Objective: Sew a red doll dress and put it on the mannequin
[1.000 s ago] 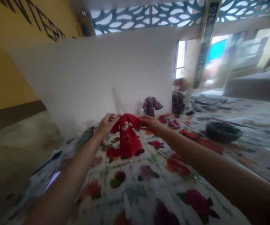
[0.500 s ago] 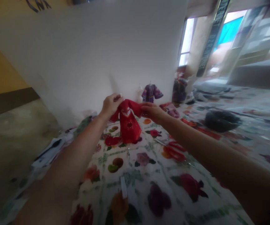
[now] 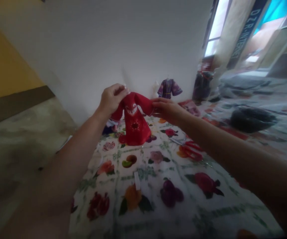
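Note:
A small red dress (image 3: 136, 124) with white trim on its chest and a round pattern below hangs upright between my hands, its hem at the patterned tablecloth (image 3: 155, 172). My left hand (image 3: 112, 97) pinches it near the shoulder on the left. With fingers closed on the sleeve at the right, my right hand (image 3: 167, 109) keeps that sleeve spread out. Behind, near the wall, a small purple robe (image 3: 168, 88) stands upright, next to a white figure (image 3: 155, 88).
Scissors with red handles (image 3: 192, 150) lie right of the dress, under my right forearm. A small white strip (image 3: 137, 181) is nearer to me. A dark bundle (image 3: 252, 119) sits farther right. A pale wall (image 3: 123, 43) rises behind.
The view has shifted, so the wall lettering has left the top left. Both hands still hold the red dress, which appears slightly higher in view.

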`<state>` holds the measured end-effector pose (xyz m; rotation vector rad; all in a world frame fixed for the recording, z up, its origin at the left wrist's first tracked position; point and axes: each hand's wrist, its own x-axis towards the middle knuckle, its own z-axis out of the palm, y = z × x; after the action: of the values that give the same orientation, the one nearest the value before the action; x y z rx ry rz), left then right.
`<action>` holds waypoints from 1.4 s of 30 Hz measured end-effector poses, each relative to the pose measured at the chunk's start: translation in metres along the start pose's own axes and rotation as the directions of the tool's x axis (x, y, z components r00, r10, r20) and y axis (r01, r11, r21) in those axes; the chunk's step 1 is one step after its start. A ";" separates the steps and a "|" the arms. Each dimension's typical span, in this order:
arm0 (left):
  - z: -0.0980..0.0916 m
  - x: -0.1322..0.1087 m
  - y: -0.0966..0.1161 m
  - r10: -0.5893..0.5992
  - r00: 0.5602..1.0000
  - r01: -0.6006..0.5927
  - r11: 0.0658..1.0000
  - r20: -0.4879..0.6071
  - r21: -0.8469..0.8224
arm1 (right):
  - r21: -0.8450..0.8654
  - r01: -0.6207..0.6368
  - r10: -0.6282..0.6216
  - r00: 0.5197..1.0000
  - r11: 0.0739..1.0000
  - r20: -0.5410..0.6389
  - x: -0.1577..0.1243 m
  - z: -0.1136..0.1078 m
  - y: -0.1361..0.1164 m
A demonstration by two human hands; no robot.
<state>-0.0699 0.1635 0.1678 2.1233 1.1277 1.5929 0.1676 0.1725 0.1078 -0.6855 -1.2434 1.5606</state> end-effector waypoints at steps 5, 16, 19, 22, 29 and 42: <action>-0.021 -0.035 0.014 -0.083 0.996 0.083 0.996 0.018 0.015 | 0.029 -0.058 0.056 0.995 0.998 0.078 -0.025 0.027 0.006; -0.051 -0.082 0.004 -0.145 0.988 0.147 0.988 -0.059 0.045 | 0.081 -0.146 0.136 0.983 0.986 0.121 -0.038 0.056 0.037; -0.057 -0.082 0.004 -0.133 0.988 0.136 0.990 -0.081 0.040 | 0.083 -0.151 0.140 0.983 0.985 0.119 -0.034 0.058 0.041; -0.060 -0.082 0.000 -0.147 0.986 0.150 0.988 -0.075 0.028 | 0.082 -0.154 0.143 0.981 0.985 0.128 -0.030 0.058 0.045; -0.067 -0.092 -0.012 -0.234 0.969 0.232 0.972 -0.083 -0.028 | 0.091 -0.235 0.220 0.964 0.968 0.148 -0.021 0.059 0.052; -0.091 -0.114 -0.025 -0.409 0.885 0.393 0.913 -0.222 -0.115 | 0.193 -0.307 0.292 0.951 0.932 0.101 -0.019 0.070 0.048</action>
<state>-0.1739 0.0776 0.1062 1.5461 1.4547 1.6824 0.0963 0.1290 0.0818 -0.7137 -1.0418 1.9509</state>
